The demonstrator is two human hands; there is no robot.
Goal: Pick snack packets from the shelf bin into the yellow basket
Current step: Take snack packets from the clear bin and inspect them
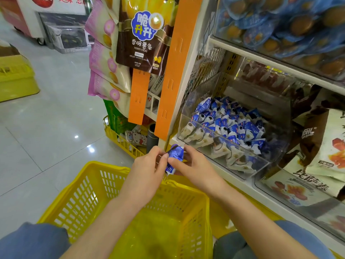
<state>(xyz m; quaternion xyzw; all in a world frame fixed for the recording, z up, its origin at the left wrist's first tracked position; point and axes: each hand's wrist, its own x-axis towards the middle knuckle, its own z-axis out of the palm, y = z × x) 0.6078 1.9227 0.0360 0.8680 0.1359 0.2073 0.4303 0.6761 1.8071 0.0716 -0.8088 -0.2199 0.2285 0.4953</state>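
I am looking at a clear plastic shelf bin [203, 88] that is holding a heap of small blue-and-white snack packets [229, 126]. Left of the bin an orange perforated hanging strip [177, 71] is running down the shelf post, and further left of it a brown potato-stick bag [139, 38] is hanging. Below and to the left of the bin a low yellow wire rack [119, 139] is standing on the floor.

Just in front of the bin's lower left corner, both hands are meeting. The left hand [149, 165] and the right hand [196, 165] are each pinching one crumpled blue foil packet [174, 156] between curled fingertips and thumb, from opposite sides.

The packet is hanging outside the bin, over the far rim of the yellow plastic lattice basket [89, 193], which is sitting below the bin.
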